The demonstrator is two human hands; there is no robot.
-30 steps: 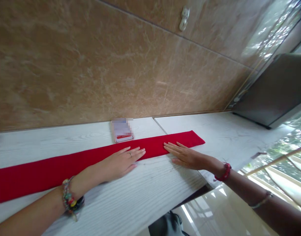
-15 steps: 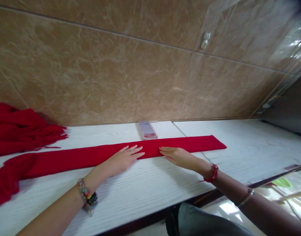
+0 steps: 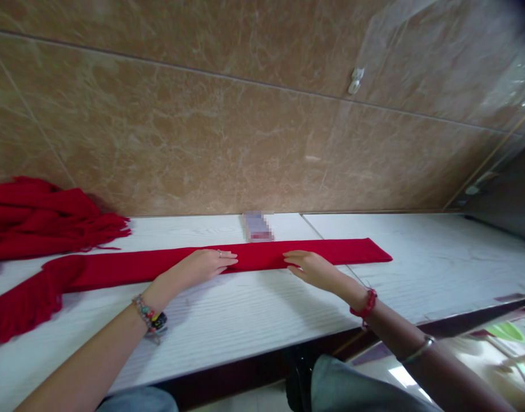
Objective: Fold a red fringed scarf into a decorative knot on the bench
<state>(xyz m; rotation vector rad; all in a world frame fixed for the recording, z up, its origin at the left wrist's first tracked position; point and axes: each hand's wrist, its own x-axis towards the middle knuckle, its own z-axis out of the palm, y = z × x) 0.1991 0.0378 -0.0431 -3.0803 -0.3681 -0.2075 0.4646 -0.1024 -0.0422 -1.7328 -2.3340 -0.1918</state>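
Note:
A long red scarf [image 3: 260, 257], folded into a narrow strip, lies across the white table [image 3: 245, 320]. Its fringed end droops toward the lower left. My left hand [image 3: 206, 265] rests on the middle of the strip, palm down, fingers stretched out and pointing right. Further right, my right hand [image 3: 309, 268] touches the same strip with its fingers extended and a little apart, pointing left. Between the two hands a stretch of red cloth shows. Neither hand grips the cloth.
A heap of red fringed cloth [image 3: 43, 220] sits at the back left. A small packet [image 3: 257, 226], partly pixelated, lies behind the scarf by the brown tiled wall [image 3: 202, 131]. The table's front edge runs close to my body.
My left hand has slid left along the scarf, its fingers drawing closer together. My right hand has barely moved. The view has shifted slightly, showing more of the fringed end.

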